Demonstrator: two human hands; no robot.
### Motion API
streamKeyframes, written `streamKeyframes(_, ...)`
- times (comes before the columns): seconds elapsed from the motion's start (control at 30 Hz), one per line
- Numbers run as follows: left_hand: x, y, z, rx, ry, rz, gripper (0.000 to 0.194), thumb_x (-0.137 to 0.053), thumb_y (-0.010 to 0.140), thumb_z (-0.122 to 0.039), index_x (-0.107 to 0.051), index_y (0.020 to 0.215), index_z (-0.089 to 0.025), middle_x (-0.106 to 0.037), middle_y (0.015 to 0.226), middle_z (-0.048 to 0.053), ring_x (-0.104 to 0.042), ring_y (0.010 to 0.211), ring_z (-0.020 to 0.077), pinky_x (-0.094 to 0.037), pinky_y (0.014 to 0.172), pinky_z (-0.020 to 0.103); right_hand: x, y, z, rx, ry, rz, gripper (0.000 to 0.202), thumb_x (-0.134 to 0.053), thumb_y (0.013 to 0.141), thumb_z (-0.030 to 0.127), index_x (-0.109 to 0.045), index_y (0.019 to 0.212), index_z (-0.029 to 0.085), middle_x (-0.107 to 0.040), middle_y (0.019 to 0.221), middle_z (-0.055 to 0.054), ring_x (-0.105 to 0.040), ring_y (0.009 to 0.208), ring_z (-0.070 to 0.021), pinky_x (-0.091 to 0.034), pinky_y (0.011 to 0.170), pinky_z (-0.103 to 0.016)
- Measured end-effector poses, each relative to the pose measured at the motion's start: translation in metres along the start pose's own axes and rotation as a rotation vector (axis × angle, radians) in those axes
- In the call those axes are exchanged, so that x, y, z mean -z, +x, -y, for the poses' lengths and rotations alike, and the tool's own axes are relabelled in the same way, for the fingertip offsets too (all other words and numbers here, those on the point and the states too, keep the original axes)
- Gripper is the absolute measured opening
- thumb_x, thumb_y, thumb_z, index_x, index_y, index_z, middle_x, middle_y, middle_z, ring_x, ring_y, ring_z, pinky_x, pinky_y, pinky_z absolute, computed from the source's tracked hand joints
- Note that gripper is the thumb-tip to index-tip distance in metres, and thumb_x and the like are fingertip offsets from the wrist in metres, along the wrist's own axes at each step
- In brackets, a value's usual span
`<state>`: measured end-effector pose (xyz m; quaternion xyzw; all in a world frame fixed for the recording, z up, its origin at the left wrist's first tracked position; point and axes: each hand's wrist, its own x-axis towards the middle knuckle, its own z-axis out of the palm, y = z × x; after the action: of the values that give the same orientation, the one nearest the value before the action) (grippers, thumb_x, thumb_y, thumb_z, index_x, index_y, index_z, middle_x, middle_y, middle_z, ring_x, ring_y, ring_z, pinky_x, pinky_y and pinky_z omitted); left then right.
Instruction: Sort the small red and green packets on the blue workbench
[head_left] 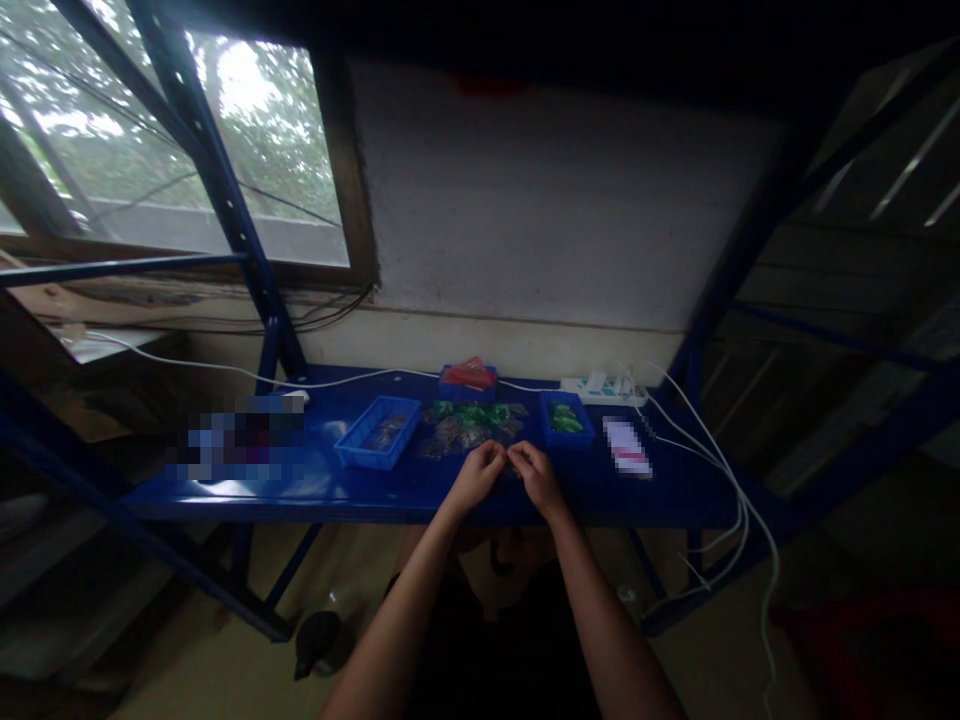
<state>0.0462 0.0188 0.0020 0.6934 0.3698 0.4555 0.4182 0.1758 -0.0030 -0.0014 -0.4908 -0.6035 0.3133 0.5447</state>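
My left hand (pixel 480 474) and my right hand (pixel 535 474) are close together over the near part of the blue table (pixel 315 490). The fingertips of both are pinched, and whatever lies between them is too small and dark to name. Just beyond my fingers is a spread of small clear packets (pixel 459 434) with greyish contents. Green shiny pieces (pixel 480 414) lie at the back of that spread. To the left stands a blue tray (pixel 379 458) with small greyish items inside. On the right a smaller blue bin (pixel 567 436) holds green pieces.
At the back, a blue bin (pixel 447 386) holds red plastic material (pixel 470 373). A white power strip (pixel 600 390) with plugs and trailing white cables (pixel 697 446) is at the right rear. A blurred phone-like screen (pixel 627 446) lies right. Blue rack posts (pixel 232 215) frame the table.
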Motion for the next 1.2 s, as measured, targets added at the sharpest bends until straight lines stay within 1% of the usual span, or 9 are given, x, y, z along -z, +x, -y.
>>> streamKeyframes(0.17,0.0009,0.0003,-0.0029,0.018,-0.070,0.037,0.027,-0.052,0.076,-0.042,-0.052,0.071,-0.016,-0.051,0.062,-0.002,-0.045,0.058,0.0110,-0.036,0.057,0.022,0.0008,0.0021,-0.0037,-0.020,0.038,-0.054,0.023,-0.048,0.078,0.040,-0.054,0.068,0.020,-0.048,0.058,0.003,-0.045,0.056,-0.0134,-0.036,0.052,-0.024)
streamKeyframes(0.27,0.0015,0.0003,-0.0029,0.005,-0.072,0.034,0.025,-0.054,0.074,-0.040,-0.052,0.069,-0.016,-0.051,0.061,-0.002,-0.045,0.058,0.0111,-0.035,0.056,0.022,0.0016,0.0028,-0.0054,-0.034,0.066,-0.083,0.024,-0.048,0.078,0.041,-0.055,0.070,0.020,-0.048,0.058,0.003,-0.045,0.055,-0.0131,-0.036,0.051,-0.024)
streamKeyframes(0.37,0.0030,0.0011,-0.0021,-0.005,-0.064,0.002,0.021,-0.052,0.075,-0.036,-0.052,0.068,-0.016,-0.049,0.059,-0.003,-0.043,0.056,0.0105,-0.034,0.054,0.021,0.0017,0.0019,-0.0040,-0.039,0.067,-0.058,0.024,-0.051,0.077,0.041,-0.056,0.069,0.019,-0.049,0.057,0.003,-0.045,0.053,-0.0127,-0.035,0.051,-0.024)
streamKeyframes(0.47,0.0046,0.0022,-0.0007,0.006,-0.076,-0.018,0.019,-0.052,0.075,-0.034,-0.053,0.070,-0.016,-0.049,0.059,-0.003,-0.043,0.055,0.0103,-0.033,0.053,0.021,0.0010,0.0004,-0.0013,-0.029,0.067,-0.029,0.023,-0.052,0.077,0.041,-0.057,0.070,0.019,-0.051,0.058,0.003,-0.046,0.053,-0.0126,-0.036,0.051,-0.024)
streamKeyframes(0.67,0.0046,0.0013,0.0026,0.031,-0.084,-0.001,0.020,-0.051,0.077,-0.035,-0.052,0.072,-0.015,-0.049,0.060,-0.004,-0.043,0.055,0.0098,-0.035,0.055,0.021,-0.0007,0.0009,-0.0004,-0.006,0.039,-0.009,0.022,-0.052,0.077,0.039,-0.059,0.072,0.019,-0.058,0.065,0.000,-0.052,0.061,-0.0148,-0.039,0.055,-0.024)
streamKeyframes(0.77,0.0031,0.0001,0.0033,-0.002,-0.068,0.007,0.022,-0.048,0.079,-0.037,-0.049,0.071,-0.017,-0.046,0.060,-0.005,-0.042,0.056,0.0102,-0.036,0.056,0.022,-0.0008,0.0017,-0.0015,-0.004,0.033,0.003,0.022,-0.052,0.077,0.039,-0.060,0.072,0.019,-0.059,0.068,0.000,-0.054,0.065,-0.0157,-0.040,0.057,-0.024)
streamKeyframes(0.9,0.0015,-0.0005,0.0030,-0.055,-0.049,-0.005,0.024,-0.048,0.082,-0.039,-0.047,0.070,-0.018,-0.046,0.062,-0.004,-0.044,0.060,0.0110,-0.038,0.058,0.022,-0.0003,0.0019,-0.0027,0.007,0.033,0.007,0.022,-0.052,0.078,0.039,-0.060,0.072,0.019,-0.061,0.069,-0.001,-0.056,0.068,-0.0167,-0.042,0.060,-0.025)
streamKeyframes(1.07,0.0038,0.0004,0.0024,-0.018,-0.073,-0.021,0.027,-0.051,0.080,-0.042,-0.056,0.075,-0.016,-0.049,0.059,-0.003,-0.044,0.056,0.0107,-0.036,0.054,0.022,0.0013,0.0013,-0.0020,0.034,0.023,-0.078,0.022,-0.054,0.077,0.039,-0.063,0.074,0.019,-0.064,0.075,-0.002,-0.058,0.074,-0.0183,-0.043,0.067,-0.027)
streamKeyframes(1.2,0.0063,0.0008,0.0020,0.003,-0.050,-0.088,0.029,-0.057,0.074,-0.042,-0.064,0.078,-0.014,-0.055,0.062,-0.001,-0.045,0.056,0.0110,-0.035,0.054,0.022,0.0013,0.0007,-0.0005,0.034,0.022,-0.093,0.024,-0.055,0.078,0.040,-0.064,0.075,0.018,-0.064,0.072,-0.002,-0.058,0.070,-0.0178,-0.043,0.066,-0.027)
